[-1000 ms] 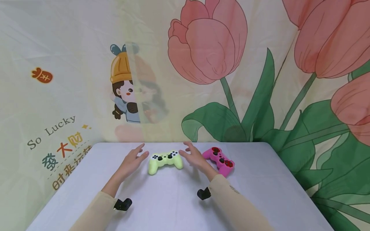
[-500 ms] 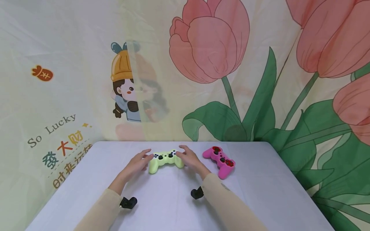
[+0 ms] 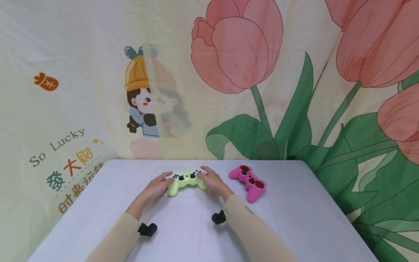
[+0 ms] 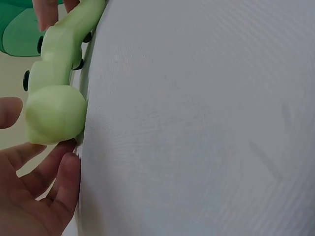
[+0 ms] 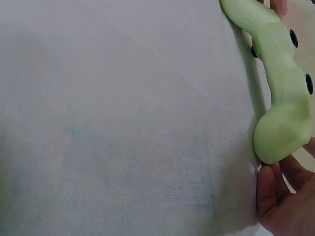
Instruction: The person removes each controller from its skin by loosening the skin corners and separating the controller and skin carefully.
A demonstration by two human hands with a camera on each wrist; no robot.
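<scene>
Inward since the earlier frame, the left hand [image 3: 157, 186] and the right hand [image 3: 213, 181] have been brought; between their curled fingers and thumbs, the ends of the smooth, pale-green, two-handled game controller [image 3: 187, 178] are held at nine and three o'clock. Its long axis is laid almost nine-to-three on the white-covered desk [image 3: 288, 225], both hands being equally near. Farther toward three o'clock, a bright-pink, red-buttoned game controller [image 3: 248, 183] is left untouched.
</scene>
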